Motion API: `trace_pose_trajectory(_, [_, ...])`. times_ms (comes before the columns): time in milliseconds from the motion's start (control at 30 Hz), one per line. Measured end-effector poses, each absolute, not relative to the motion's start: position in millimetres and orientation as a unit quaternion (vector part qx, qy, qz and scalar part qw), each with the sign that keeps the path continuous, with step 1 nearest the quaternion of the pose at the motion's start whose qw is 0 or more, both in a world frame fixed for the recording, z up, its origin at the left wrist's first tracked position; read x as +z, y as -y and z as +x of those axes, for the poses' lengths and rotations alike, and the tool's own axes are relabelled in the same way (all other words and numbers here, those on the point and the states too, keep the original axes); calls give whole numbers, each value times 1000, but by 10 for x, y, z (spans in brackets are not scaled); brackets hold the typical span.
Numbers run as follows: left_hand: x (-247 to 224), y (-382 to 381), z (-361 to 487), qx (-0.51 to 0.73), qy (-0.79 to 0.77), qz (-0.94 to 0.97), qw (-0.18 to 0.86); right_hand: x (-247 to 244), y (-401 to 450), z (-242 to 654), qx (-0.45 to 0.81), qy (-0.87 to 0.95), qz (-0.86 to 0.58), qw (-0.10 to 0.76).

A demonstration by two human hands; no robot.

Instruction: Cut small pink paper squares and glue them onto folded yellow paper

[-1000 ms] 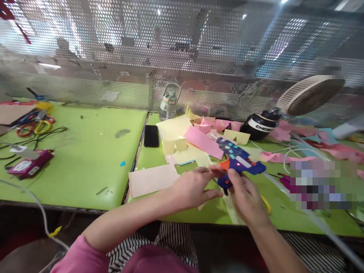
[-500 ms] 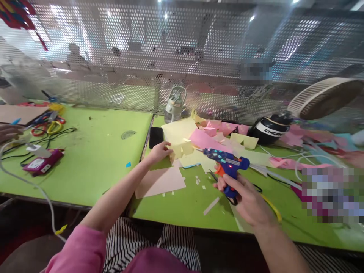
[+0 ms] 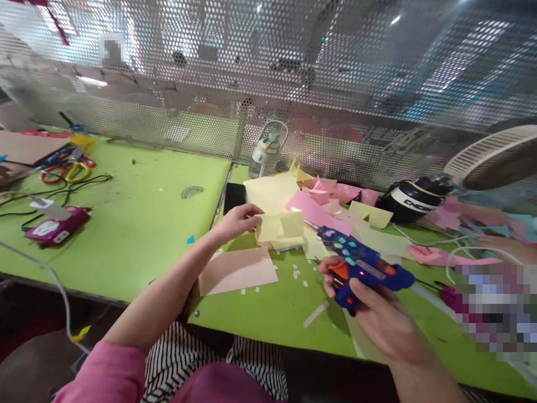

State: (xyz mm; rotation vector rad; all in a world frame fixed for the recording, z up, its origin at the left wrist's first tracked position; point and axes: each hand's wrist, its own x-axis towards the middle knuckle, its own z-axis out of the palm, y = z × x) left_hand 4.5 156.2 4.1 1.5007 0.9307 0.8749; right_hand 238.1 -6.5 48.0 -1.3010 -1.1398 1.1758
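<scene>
My right hand (image 3: pixel 373 313) is wrapped round a blue hot glue gun (image 3: pixel 356 257) with an orange trigger and a small red light. Its nozzle points left, at the right edge of a folded piece of pale yellow paper (image 3: pixel 280 226). That paper's left edge is pinched in my left hand (image 3: pixel 241 221). Beneath my left wrist area lies a pale pink sheet (image 3: pixel 239 271). A larger pale yellow sheet (image 3: pixel 271 189) spreads behind the folded piece, beside a black phone (image 3: pixel 234 198). Small white paper bits (image 3: pixel 296 273) are scattered between my hands.
A clear bottle (image 3: pixel 265 154) and a black bottle (image 3: pixel 413 198) stand at the back, with pink scraps (image 3: pixel 321 210) between. A fan (image 3: pixel 495 157) is at right. Scissors (image 3: pixel 78 170), cables and a purple power strip (image 3: pixel 59 226) lie left. Another person's hand (image 3: pixel 5 176) shows at far left.
My left hand has lifted the folded yellow paper off the pile. The glue gun has come nearer to me and tilted, its body now lower on the right.
</scene>
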Motion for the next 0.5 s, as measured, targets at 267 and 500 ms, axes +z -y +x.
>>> trace_pose_trajectory(267, [97, -1464, 105, 413, -369, 571, 606, 305, 34, 2277, 398, 556, -579, 443])
trace_pose_trajectory(500, [120, -1369, 206, 436, -377, 513, 636, 238, -112, 2202, 308, 616, -639, 341])
